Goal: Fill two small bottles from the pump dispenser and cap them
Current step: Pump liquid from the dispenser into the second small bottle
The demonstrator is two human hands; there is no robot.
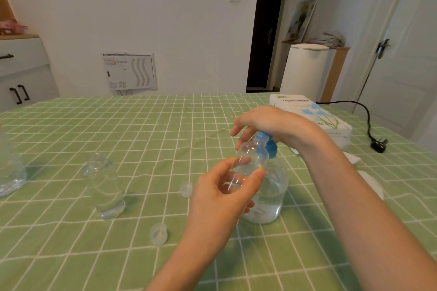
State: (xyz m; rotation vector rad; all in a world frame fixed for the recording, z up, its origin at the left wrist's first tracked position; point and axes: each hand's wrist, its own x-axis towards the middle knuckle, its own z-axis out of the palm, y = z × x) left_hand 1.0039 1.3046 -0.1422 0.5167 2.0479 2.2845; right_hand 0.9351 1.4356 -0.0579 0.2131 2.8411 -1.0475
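My left hand [222,198] grips a small clear bottle [248,160], tilted so its open mouth points up toward the blue pump head [268,143] of the dispenser [272,194]. My right hand [272,123] rests on top of the pump head, fingers hanging forward over the nozzle. The dispenser is a clear bottle partly filled with clear liquid. A second small clear bottle [105,186] stands upright and uncapped to the left. Two translucent caps lie on the cloth: one [186,189] beside my left hand, another [158,234] nearer to me.
A green checked cloth [142,130] covers the table. A tissue box [312,116] sits at the back right with a black plug and cable [378,145] beyond it. Part of another clear bottle [9,172] shows at the left edge. White tissue [371,182] lies behind my right forearm.
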